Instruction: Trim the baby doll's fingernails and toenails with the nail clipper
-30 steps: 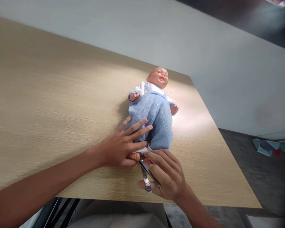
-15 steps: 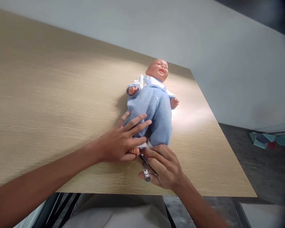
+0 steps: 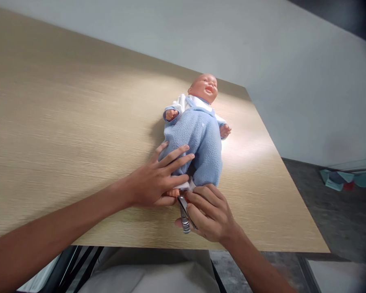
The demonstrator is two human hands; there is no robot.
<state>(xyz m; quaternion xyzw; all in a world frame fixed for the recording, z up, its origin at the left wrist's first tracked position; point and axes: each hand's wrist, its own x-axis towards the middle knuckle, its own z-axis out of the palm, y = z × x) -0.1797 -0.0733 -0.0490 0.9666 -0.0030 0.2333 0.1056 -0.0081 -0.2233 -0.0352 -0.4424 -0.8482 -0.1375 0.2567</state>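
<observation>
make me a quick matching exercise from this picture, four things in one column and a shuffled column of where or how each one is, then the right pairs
Column one
1. left hand
2. right hand
3. doll
4. nail clippers

Column two
a. lying face up, dressed in blue and white
b. gripping a metal tool
c. metallic, tip close to the toes
d. spread across a trouser leg

Right pairs: 1-d, 2-b, 3-a, 4-c
</observation>
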